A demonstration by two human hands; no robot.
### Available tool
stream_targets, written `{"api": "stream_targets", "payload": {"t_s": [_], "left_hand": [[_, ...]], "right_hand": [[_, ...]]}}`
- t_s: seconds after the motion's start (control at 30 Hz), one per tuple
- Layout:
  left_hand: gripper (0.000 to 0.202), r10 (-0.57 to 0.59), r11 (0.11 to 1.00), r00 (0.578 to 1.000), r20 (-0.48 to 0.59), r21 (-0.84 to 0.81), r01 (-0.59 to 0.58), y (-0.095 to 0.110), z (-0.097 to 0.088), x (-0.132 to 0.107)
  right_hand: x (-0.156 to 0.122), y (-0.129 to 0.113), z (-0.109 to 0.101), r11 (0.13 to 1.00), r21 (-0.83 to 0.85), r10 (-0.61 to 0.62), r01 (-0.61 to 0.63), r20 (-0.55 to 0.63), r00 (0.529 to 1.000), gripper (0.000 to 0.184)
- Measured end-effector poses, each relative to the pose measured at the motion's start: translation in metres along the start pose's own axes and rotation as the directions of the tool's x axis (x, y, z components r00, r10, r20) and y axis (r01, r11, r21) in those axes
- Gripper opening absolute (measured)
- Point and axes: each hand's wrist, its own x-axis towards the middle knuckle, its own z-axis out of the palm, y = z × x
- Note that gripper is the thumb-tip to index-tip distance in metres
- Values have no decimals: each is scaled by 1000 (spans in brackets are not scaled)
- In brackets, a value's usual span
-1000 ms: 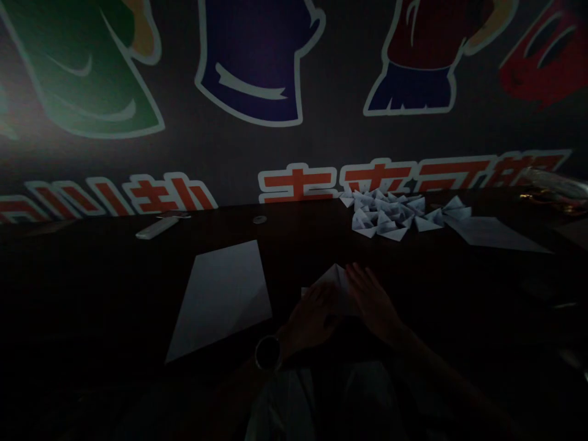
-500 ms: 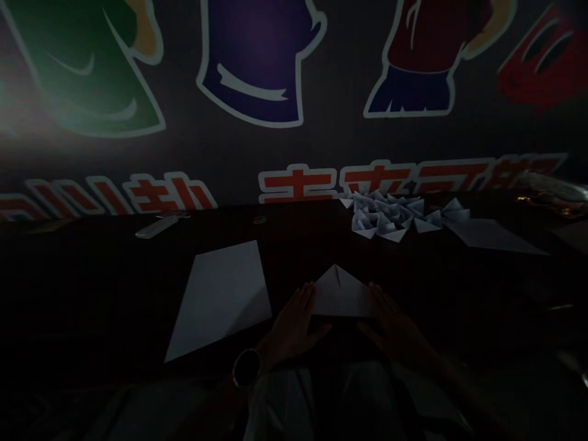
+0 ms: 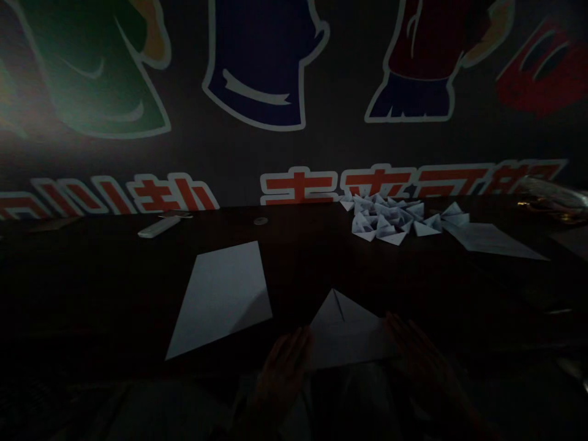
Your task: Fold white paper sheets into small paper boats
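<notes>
A white sheet folded to a point (image 3: 344,331) lies at the near edge of a dark table (image 3: 114,294). My left hand (image 3: 282,370) rests at its left lower corner with fingers stretched out. My right hand (image 3: 416,358) lies at its right corner, fingers also extended. Both hands touch or hold the sheet's edges; the dim light hides the exact grip.
A flat white sheet (image 3: 220,297) lies to the left. Several small folded paper pieces (image 3: 390,217) are heaped at the back right beside another sheet (image 3: 491,240). A pale bar-shaped object (image 3: 158,226) and a small disc (image 3: 260,220) sit near the painted wall.
The folded sheet has slid toward me to the table's near edge. Both hands moved off its top to its lower corners and drew back with it.
</notes>
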Motion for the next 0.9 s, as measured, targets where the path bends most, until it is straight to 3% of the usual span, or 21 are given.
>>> {"api": "stream_targets", "payload": {"t_s": [0.1,0.2,0.3,0.37,0.43,0.47,0.53,0.57,0.6,0.67,0.73,0.83,0.9], "left_hand": [[48,61,998,996,-72,-21,-62,1,4,-15],[46,69,992,984,-162,-97,-86,-2,-5,-18],[39,-27,982,949,-314,-185,-34,-11,-25,-3],[32,-112,972,908,-405,-234,15,-18,-44,21],[30,-197,964,844,-499,-258,73,-26,-63,52],[32,-271,952,794,-545,-274,137,-28,-73,69],[49,-372,924,727,-577,-306,230,-26,-86,103],[54,-379,922,730,-569,-304,242,-22,-88,117],[52,-363,926,776,-516,-292,238,-16,-88,130],[45,-287,944,903,-319,-253,211,-3,-77,148],[45,-225,952,963,-147,-243,185,8,-57,160],[40,-154,944,980,126,-273,183,8,-21,166],[38,-61,946,966,252,-294,136,-3,-2,165]], "right_hand": [[-17,-1,0,1000,-5,14,-14,-38,999,56],[-28,1,-2,998,32,50,-49,-47,998,52],[-27,0,-10,988,106,118,-116,-17,993,47],[-13,-3,-20,956,215,192,-201,63,979,39],[10,-8,-30,859,377,291,-347,197,936,32],[25,-11,-34,772,440,384,-458,252,888,29],[56,-18,-38,516,545,546,-661,386,744,38],[71,-23,-38,372,624,570,-687,431,700,39],[84,-28,-36,233,695,600,-680,448,663,41],[106,-38,-29,-14,795,566,-606,507,651,42],[121,-48,-20,-194,849,550,-491,508,663,43],[131,-62,-13,-334,847,434,-413,527,730,41],[133,-66,-15,-311,804,215,-506,578,787,36]]}}
